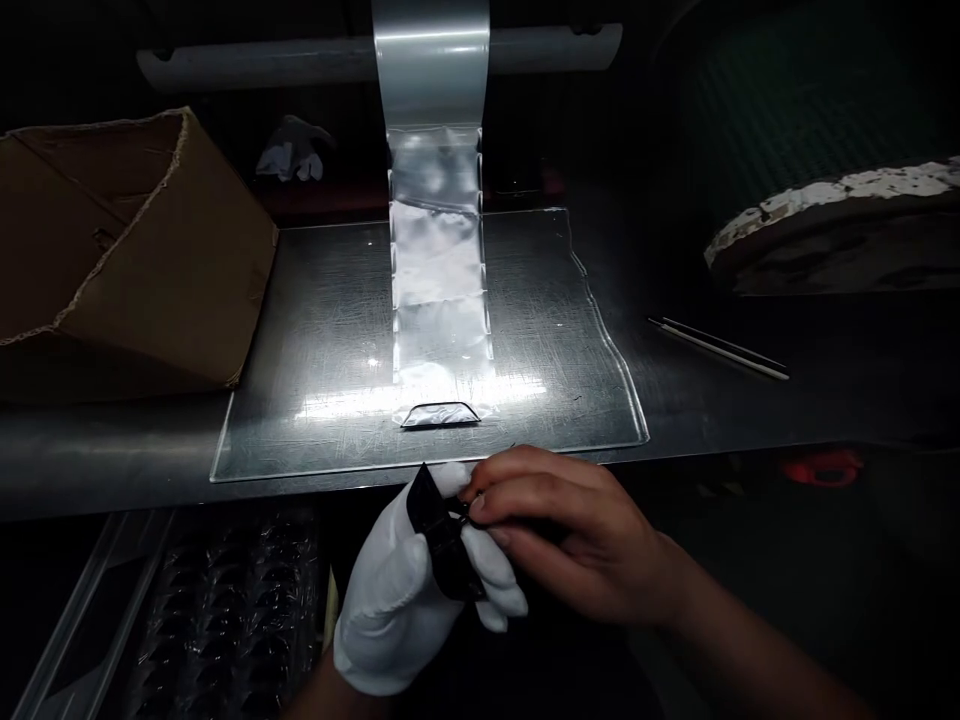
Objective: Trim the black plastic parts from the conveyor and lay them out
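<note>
My left hand, in a white glove, is closed around a small glossy black part with pointed ends, held tilted just off the table's front edge. Bare and pinched at the fingertips, my right hand meets the back of that part; something small and dark shows at its fingertips, too small to name. Ahead of both hands, a thin black trapezoid-shaped frame lies at the near end of a clear film strip. The strip runs from a pale bar over a scratched clear sheet.
An open cardboard box stands at left. Below it sits a plastic tray of several dark parts. A thin stick-like tool lies right, before a large round object. A crumpled white glove rests behind; something red is lower right.
</note>
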`<action>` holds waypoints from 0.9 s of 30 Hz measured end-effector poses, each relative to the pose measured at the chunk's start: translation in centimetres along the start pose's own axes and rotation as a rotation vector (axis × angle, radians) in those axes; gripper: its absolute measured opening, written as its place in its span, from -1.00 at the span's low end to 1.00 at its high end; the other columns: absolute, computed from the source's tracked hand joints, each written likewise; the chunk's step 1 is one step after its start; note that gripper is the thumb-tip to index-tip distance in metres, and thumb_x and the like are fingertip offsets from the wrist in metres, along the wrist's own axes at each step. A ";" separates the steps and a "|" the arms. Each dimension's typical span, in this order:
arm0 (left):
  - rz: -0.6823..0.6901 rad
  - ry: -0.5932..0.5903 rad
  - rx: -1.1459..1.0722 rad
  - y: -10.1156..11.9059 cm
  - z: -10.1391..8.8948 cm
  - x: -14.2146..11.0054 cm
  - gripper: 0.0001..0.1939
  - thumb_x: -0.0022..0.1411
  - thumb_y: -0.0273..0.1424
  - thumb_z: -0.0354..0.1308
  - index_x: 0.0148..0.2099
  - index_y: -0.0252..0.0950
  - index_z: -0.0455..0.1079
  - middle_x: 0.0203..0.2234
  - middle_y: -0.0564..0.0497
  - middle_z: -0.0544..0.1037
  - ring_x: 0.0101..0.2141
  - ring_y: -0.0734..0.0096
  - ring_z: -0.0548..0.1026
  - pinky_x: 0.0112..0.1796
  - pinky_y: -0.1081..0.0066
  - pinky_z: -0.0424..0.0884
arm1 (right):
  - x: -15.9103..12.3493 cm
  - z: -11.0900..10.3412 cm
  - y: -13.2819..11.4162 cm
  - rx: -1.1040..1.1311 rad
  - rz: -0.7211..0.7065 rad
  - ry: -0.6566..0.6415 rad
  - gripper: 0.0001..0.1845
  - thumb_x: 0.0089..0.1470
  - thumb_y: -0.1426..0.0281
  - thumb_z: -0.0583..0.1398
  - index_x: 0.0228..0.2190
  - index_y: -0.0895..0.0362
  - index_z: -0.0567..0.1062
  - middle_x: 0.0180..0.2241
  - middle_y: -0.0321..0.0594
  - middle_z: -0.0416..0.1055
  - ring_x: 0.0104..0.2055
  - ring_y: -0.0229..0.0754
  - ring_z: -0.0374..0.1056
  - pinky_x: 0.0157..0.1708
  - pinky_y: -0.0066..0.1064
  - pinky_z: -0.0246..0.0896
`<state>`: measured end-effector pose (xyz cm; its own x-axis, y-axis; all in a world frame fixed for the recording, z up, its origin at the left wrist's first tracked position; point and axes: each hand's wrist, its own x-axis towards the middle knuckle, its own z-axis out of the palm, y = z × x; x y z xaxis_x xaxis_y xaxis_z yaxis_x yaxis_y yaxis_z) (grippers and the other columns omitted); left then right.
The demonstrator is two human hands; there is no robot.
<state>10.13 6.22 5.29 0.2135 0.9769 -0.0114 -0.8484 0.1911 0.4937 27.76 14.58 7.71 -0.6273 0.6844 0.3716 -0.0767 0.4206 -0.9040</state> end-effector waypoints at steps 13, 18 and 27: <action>-0.290 0.204 0.320 2.6 0.2 0.5 -0.65 0.24 -0.36 0.45 0.07 -0.22 0.57 -0.28 -0.08 0.74 -0.28 0.28 0.70 -0.34 0.53 0.57 | 1.7 0.3 -0.4 0.382 0.696 -0.123 -0.70 0.23 0.19 0.34 -0.35 0.16 0.46 -0.47 -0.38 0.34 -0.45 -0.37 0.24 -0.45 -0.54 0.15; -0.170 0.502 0.709 2.8 1.3 0.9 -0.66 0.16 -0.43 0.49 0.01 -0.17 0.65 -0.14 0.04 0.72 -0.11 0.28 0.66 -0.04 0.47 0.55 | 1.6 0.8 -0.2 -0.382 0.090 -0.032 -0.94 0.31 0.43 0.24 -0.27 0.14 0.47 -0.42 -0.31 0.38 -0.43 -0.31 0.27 -0.43 -0.46 0.14; -0.307 0.223 0.546 5.5 0.6 0.9 -0.59 0.21 -0.21 0.44 0.07 -0.24 0.63 -0.37 -0.05 0.68 -0.39 0.27 0.60 -0.42 0.41 0.51 | 3.9 -1.2 -1.4 -0.520 -0.184 -0.302 -0.95 0.35 0.42 0.22 -0.16 0.15 0.48 -0.37 -0.21 0.48 -0.38 -0.21 0.40 -0.38 -0.36 0.25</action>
<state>5.98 8.07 8.53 0.2508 0.8936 -0.3722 -0.3850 0.4449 0.8086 26.37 17.41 10.69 -0.8366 0.4068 0.3669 0.1351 0.8022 -0.5815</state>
